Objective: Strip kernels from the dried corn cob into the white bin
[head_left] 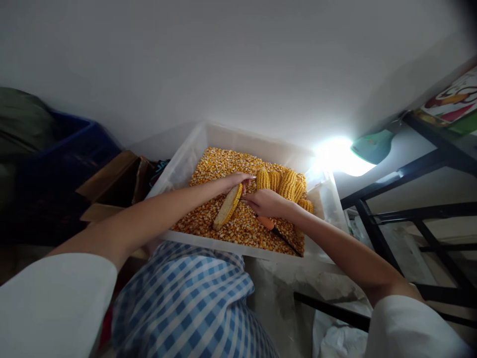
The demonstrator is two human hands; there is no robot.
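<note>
My left hand (237, 181) grips the upper end of a corn cob (228, 208). The cob slants down to the left, its near side bare of kernels and yellow kernels along its right edge. My right hand (269, 202) is closed, its fingertips against the cob's upper right side; what they pinch is hidden. Just below that hand is a tool with an orange handle (265, 222) and a dark shaft pointing down to the right; I cannot tell whether the hand touches it. Loose corn kernels (227, 164) spread underneath. Several full corn cobs (287, 183) lie beyond my right hand.
A translucent plastic bin (179, 169) holds the corn, against a pale wall. A lit lamp (372, 147) hangs at right by a black metal frame (372, 238). To the left are an open cardboard box (112, 174) and a blue crate (85, 144). Blue checked cloth (186, 298) lies in front.
</note>
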